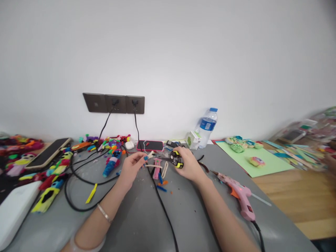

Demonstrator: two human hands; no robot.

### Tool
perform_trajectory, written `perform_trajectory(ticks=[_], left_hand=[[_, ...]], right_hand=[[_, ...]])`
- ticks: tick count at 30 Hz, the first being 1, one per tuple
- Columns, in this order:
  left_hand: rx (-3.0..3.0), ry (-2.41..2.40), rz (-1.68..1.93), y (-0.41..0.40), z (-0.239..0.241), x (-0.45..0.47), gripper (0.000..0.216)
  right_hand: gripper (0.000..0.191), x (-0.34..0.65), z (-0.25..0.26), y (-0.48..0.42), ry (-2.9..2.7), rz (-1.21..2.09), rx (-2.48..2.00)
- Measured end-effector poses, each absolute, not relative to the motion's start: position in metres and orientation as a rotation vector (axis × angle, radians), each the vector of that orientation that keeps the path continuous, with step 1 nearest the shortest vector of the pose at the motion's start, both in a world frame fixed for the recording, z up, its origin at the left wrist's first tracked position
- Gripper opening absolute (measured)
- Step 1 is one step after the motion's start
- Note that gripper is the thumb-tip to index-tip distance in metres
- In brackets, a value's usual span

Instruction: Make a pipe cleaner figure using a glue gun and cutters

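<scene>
My left hand [133, 166], with blue nail polish showing, pinches a short cream pipe cleaner [150, 154] between thumb and fingers. My right hand [187, 162] is wrapped round the black and yellow handles of a pair of scissors [176, 159]. The blades point left, close to the cream piece; whether they touch it I cannot tell. Below them on the grey table lie a pink fuzzy piece [156, 168], a bent cream pipe cleaner [165, 170] and small blue scraps [161, 188]. Another cream strip crosses the pink piece.
A pink glue gun [243, 199] lies right of my right forearm. Black cables [164, 206] run across the table. Behind stand a water bottle [208, 126] and a small box [193, 140], near a phone [150, 145]. Colourful fuzzy figures [111, 162] lie left. Someone's blurred hand [331, 161] shows far right.
</scene>
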State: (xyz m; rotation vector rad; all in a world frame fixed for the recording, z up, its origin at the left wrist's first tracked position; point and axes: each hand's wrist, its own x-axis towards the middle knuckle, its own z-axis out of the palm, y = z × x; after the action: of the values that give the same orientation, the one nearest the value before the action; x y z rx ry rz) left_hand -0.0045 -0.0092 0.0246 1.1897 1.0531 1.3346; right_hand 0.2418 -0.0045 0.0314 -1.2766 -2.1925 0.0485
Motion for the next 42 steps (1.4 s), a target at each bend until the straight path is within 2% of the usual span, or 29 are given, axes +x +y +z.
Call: perform_trajectory(ticks=[42], left_hand=[[1.358, 0.953, 1.202, -0.0148, 0.0311, -0.0046, 0.033]], right_hand=[[0.044, 0.2369, 0.0302, -0.0104, -2.210, 0.072, -1.084]])
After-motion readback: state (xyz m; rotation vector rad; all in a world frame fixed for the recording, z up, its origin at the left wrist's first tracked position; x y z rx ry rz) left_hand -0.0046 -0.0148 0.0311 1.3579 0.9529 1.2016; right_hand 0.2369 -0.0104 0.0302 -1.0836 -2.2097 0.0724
